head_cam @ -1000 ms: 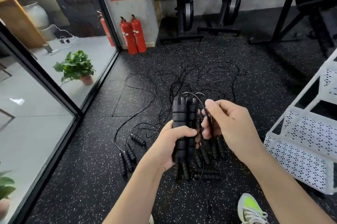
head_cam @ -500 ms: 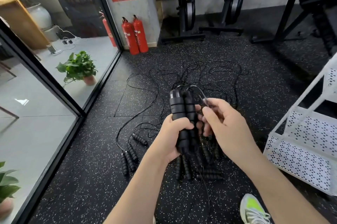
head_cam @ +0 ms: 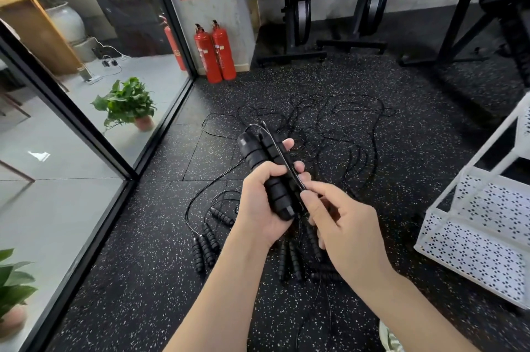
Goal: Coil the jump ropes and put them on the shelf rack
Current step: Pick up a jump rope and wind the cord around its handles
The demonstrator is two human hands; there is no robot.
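Coiling is under way: paired handles point(head_cam: 265, 171) are clasped in the left hand point(head_cam: 259, 208), cord point(head_cam: 282, 156) is pinched by the right hand point(head_cam: 341, 225). Another wrap around them is needed next; the shelf rack point(head_cam: 473, 225) stands right.

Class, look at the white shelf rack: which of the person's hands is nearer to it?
Right. The right hand, pinching the cord, is on the side toward the white shelf rack; the left hand, gripping the paired handles, is farther from it.
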